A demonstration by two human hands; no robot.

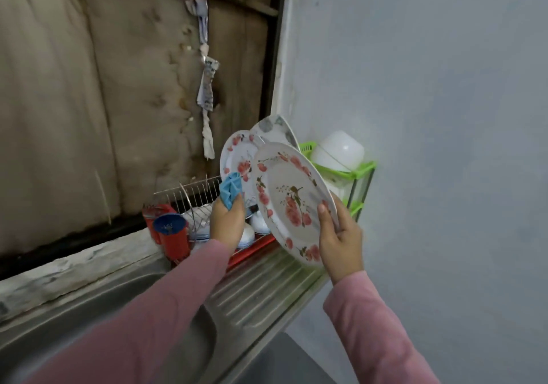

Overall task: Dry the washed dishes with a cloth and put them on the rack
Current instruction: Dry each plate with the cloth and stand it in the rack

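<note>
My right hand [341,243] grips the lower right rim of a white plate with red flowers [292,198], held tilted above the draining board. My left hand [226,222] holds a bunched blue cloth [231,189] just left of that plate. Behind stands a wire dish rack [189,198] on a red tray. Two more plates stand upright in the rack: a red-flowered one [238,157] and a grey-patterned one [274,130]. White bowls [259,223] lie low in the rack, partly hidden by my left hand.
A red cutlery holder with a blue top [172,234] stands at the rack's left end. A green corner shelf [360,170] with white bowls [339,151] stands against the right wall. The steel sink basin [124,321] and ribbed draining board [261,288] lie below my arms.
</note>
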